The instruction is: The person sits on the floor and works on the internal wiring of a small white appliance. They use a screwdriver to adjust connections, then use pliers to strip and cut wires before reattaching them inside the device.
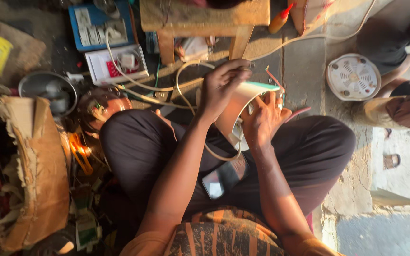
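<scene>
I sit cross-legged on the ground with a white, round appliance body (237,105) with a teal rim held over my lap. My left hand (220,86) grips its upper edge from the left side. My right hand (263,120) presses against its open end, fingers tucked among the red and white wires (275,80) that stick out there. A white cord (181,90) loops from the appliance across the ground. A dark phone (224,178) rests on my thigh just below both hands.
A low wooden stool (204,19) stands ahead, a white round vented base (353,77) to its right beside another person's legs (399,102). A blue socket board (99,26), a white box (115,64), a metal bowl (47,91) and a torn cardboard box (39,170) crowd the left.
</scene>
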